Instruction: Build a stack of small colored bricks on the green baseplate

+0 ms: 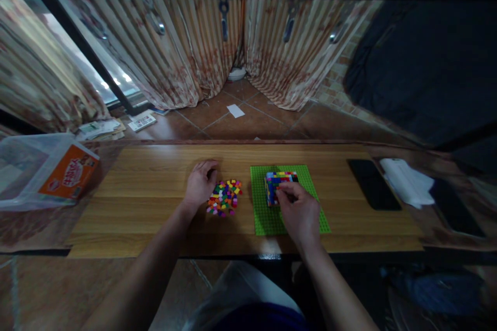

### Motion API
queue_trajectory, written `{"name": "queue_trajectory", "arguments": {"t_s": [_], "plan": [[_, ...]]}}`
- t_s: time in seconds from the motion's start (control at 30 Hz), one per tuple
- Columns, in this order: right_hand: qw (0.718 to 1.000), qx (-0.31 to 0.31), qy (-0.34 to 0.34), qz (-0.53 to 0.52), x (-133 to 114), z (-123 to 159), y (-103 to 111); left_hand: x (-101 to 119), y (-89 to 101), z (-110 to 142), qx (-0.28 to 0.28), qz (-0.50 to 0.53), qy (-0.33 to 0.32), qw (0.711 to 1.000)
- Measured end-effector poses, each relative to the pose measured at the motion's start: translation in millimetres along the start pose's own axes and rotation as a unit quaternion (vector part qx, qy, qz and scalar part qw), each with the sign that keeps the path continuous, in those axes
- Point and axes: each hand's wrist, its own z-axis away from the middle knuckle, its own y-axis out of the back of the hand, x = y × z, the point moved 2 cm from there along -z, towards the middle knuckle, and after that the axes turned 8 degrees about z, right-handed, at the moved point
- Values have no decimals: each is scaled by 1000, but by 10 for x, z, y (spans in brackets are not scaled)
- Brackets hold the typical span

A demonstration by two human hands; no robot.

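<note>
A green studded baseplate [264,221] lies on the wooden table, right of the middle. On it stands a small block structure [272,186] built of many-coloured toy bricks. My right hand [303,212] is at the front of this structure, thumb and fingertips pinched together; whatever sits between them is too small to make out. Left of the baseplate a pile of loose coloured bricks [225,197] is spread on the wood. My left hand [202,182] rests at the pile's left edge with fingers bent, and I cannot tell whether it holds anything.
The wooden table [147,191] carries a black phone [373,184] on the right. Beyond it lie white papers [407,182] and another dark flat object [456,207]. A clear plastic box [34,165] with an orange label stands at the far left. Curtains hang behind.
</note>
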Motion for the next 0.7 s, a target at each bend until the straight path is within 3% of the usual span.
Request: {"name": "queue_trajectory", "arguments": {"t_s": [0.33, 0.47, 0.57, 0.7], "plan": [[1000, -8, 15, 24, 31, -67, -3, 18, 0, 2, -3, 0, 16, 1000], [999, 20, 30, 24, -21, 22, 27, 29, 0, 6, -3, 2, 14, 1000], [994, 15, 107, 30, -121, 203, -37, 33, -2, 8, -1, 6, 15, 1000], [973, -81, 214, 33, -237, 459, -284, 21, -9, 12, -1, 1, 16, 1000]]}}
